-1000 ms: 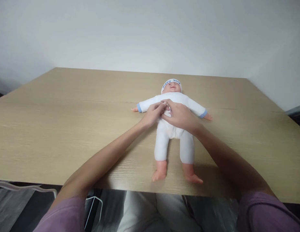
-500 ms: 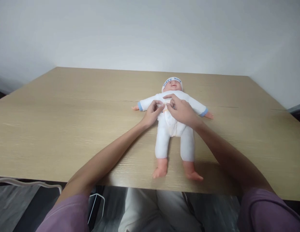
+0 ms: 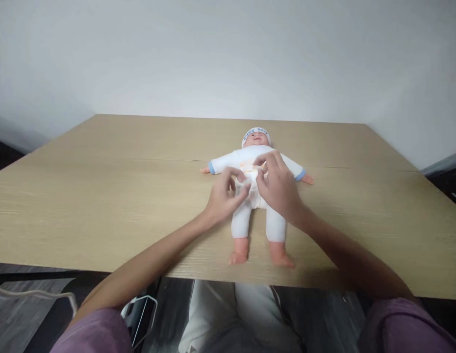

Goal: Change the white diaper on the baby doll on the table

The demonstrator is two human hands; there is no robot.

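A baby doll (image 3: 250, 215) in a white romper and a white cap lies face up on the wooden table (image 3: 103, 196), arms spread, bare feet towards me. My left hand (image 3: 223, 196) pinches the romper fabric at the doll's belly. My right hand (image 3: 277, 189) is curled over the doll's chest, fingertips pinching the same front seam, where a strip of the doll's skin shows between the edges.
The near table edge (image 3: 176, 272) runs just below the doll's feet, with my lap beneath it. A white wire frame (image 3: 139, 306) sits under the table at the left. A plain white wall stands behind the table.
Both hands have slid from the doll's chest down towards its belly. The romper front has opened a little. The camera has tilted, so the doll sits slightly lower in view.
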